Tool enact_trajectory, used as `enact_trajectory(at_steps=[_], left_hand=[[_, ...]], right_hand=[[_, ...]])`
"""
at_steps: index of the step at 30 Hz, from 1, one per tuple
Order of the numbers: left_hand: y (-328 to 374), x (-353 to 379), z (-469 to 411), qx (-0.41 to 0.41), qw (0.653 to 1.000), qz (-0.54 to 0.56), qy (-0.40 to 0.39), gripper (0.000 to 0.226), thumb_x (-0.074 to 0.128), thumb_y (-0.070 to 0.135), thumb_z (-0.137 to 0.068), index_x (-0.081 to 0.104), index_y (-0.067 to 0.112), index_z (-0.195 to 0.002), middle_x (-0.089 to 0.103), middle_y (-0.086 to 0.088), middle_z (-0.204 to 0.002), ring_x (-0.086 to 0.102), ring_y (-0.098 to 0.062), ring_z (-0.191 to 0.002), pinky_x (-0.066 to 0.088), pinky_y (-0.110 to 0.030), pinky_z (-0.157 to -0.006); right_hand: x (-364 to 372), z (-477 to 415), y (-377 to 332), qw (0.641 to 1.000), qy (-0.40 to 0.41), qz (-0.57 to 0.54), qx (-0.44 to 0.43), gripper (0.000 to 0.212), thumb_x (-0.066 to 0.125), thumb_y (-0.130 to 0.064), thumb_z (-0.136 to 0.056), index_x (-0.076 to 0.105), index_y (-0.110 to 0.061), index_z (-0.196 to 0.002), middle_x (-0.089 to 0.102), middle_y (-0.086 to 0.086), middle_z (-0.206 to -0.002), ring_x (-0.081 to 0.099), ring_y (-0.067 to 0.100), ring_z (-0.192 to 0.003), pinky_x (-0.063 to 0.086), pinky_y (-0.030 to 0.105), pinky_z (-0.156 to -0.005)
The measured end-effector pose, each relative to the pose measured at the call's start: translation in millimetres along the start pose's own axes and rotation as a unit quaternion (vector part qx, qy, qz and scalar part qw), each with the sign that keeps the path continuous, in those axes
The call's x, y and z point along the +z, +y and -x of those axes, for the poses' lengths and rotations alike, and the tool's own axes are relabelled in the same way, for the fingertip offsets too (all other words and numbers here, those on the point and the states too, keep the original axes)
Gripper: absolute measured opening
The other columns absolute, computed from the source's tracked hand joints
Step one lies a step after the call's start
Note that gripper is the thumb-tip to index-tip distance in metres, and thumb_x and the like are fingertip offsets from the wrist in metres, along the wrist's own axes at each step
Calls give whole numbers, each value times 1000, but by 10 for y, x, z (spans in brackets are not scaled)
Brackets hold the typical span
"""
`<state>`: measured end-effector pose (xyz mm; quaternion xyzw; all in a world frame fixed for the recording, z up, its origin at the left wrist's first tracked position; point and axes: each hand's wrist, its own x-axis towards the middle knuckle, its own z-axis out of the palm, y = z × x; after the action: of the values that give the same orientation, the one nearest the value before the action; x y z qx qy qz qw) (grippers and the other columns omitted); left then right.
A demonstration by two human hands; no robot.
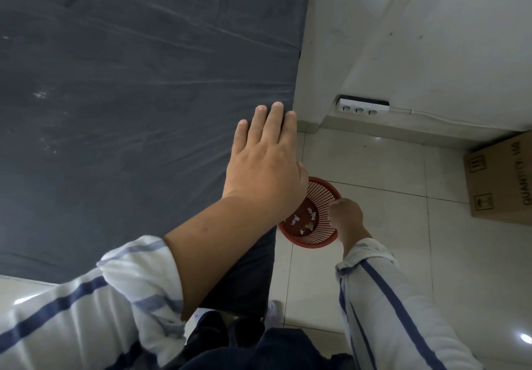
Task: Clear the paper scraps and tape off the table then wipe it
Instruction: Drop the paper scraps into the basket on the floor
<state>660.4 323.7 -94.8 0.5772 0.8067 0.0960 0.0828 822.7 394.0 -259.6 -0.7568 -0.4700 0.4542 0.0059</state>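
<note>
So, my left hand (264,168) lay flat, fingers straight, over the table (115,81) edge | basket (313,243) sat below, to its right | my right hand (347,218) was nearer, curled at the rim, grip unclear

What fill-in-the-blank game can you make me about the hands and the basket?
1. The basket holding the paper scraps is coloured ____.
2. It stands on the tiled ____.
3. The left hand is spread flat, fingers straight, over the grey-covered ____.
4. The power strip on the wall has ____ sockets.

Missing words: red; floor; table; three.
</note>
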Motion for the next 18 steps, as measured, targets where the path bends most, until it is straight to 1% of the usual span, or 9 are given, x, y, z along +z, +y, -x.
enact_trajectory(at_steps=[2,4,5,7,9,11,14,18], left_hand=[[-1,-1,-3,1,1000,0,-4,69,39,35,-94,3,18,-150,-2,-2,-159,-8,-22,-146,-6,-40,-116],[0,-11,-5,2,1000,-2,-10,69,39,35,-94,3,18,-150,-2,-3,-159,-8,-23,-146,-6,-41,-116],[0,-19,-8,2,1000,-2,-14,69,39,34,-94,3,18,-150,-2,-3,-159,-8,-23,-146,-6,-41,-116],[-1,-39,-5,0,1000,0,-21,69,38,34,-94,2,17,-150,-3,-3,-159,-8,-23,-146,-5,-42,-117],[4,-64,3,0,1000,2,-28,68,37,33,-93,3,16,-150,-2,-4,-159,-8,-24,-146,-4,-42,-117],[13,-96,8,0,999,10,-40,67,36,32,-94,3,15,-150,-2,-5,-159,-8,-24,-146,-4,-42,-117],[-5,-183,36,4,997,39,-68,63,32,31,-96,5,14,-150,-2,-3,-159,-9,-21,-146,-6,-39,-117],[-146,-349,170,-13,991,89,-96,59,31,31,-98,9,13,-150,2,-3,-159,-6,-20,-146,-3,-38,-119]], right_hand=[[-15,26,-18,1000,-12,0,-8,30,44,-14,-93,60,-2,-116,63,17,-118,58,30,-109,46,24,-68],[-38,102,-52,1000,-9,-18,-22,29,46,-15,-93,60,-3,-114,64,16,-115,59,30,-107,40,16,-54],[-58,171,-82,999,-10,-26,-27,28,47,-16,-92,61,-3,-113,64,16,-113,60,30,-105,38,15,-52],[-90,305,-155,998,-15,-34,-51,26,49,-19,-91,63,-7,-110,65,13,-111,62,28,-96,42,18,-56],[-138,490,-264,996,-17,-36,-83,24,49,-23,-90,64,-13,-105,66,10,-110,61,24,-92,46,26,-69],[-206,708,-412,991,14,-13,-135,24,48,-25,-89,64,-16,-104,66,5,-108,56,20,-90,42,28,-77],[-330,1106,-650,971,52,2,-233,24,47,-26,-92,64,-16,-106,64,2,-106,52,13,-91,39,28,-79],[-450,1644,-925,933,93,11,-347,23,49,-22,-94,63,-13,-110,64,3,-108,56,17,-100,39,24,-81]])
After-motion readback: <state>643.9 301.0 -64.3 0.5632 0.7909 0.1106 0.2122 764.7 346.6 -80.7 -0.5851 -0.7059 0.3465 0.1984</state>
